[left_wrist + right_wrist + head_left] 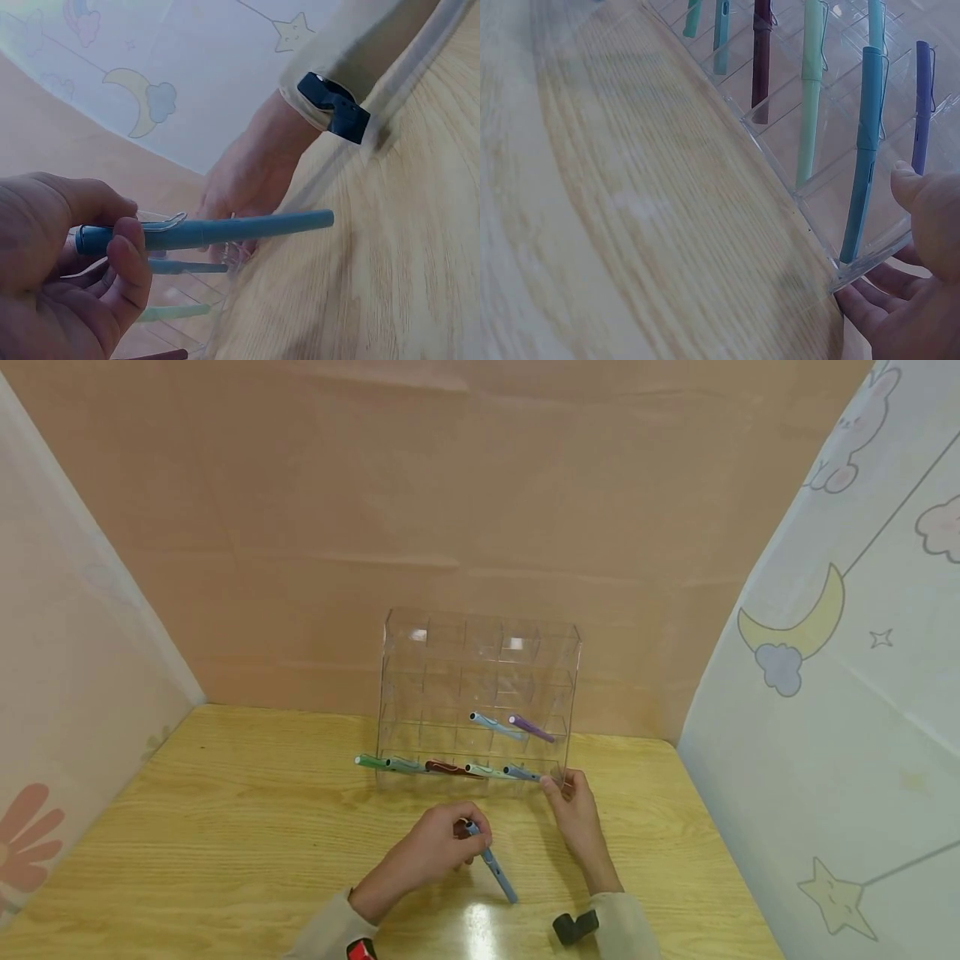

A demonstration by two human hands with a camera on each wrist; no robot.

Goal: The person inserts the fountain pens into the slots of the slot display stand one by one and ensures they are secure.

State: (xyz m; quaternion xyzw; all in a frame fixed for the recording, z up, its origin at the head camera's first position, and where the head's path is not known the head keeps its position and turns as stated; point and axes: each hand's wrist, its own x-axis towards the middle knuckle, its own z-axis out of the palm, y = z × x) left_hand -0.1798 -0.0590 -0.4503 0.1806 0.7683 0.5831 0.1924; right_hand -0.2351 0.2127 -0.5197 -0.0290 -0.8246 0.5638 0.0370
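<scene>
Between thumb and fingers of my left hand [442, 839] is a blue pen [495, 868], pinched near its clip end. In the left wrist view the pen [255, 226] lies nearly level, its other end pointing away from the palm. My right hand [577, 814] holds the lower right corner of a clear acrylic pen rack [480, 647], thumb in front and fingers around the side. Close by that thumb, a second blue pen [866, 150] lies in the end compartment of the bottom row. A purple pen [922, 105] and a light blue pen [497, 725] lie one row higher.
Along the rack's bottom row also lie a green pen [370, 762], a grey-green pen [405, 765], a dark red pen [453, 768] and a pale green pen [487, 771]. The wooden table [225, 827] is bounded by a back curtain [300, 527] and patterned side curtains [787, 760].
</scene>
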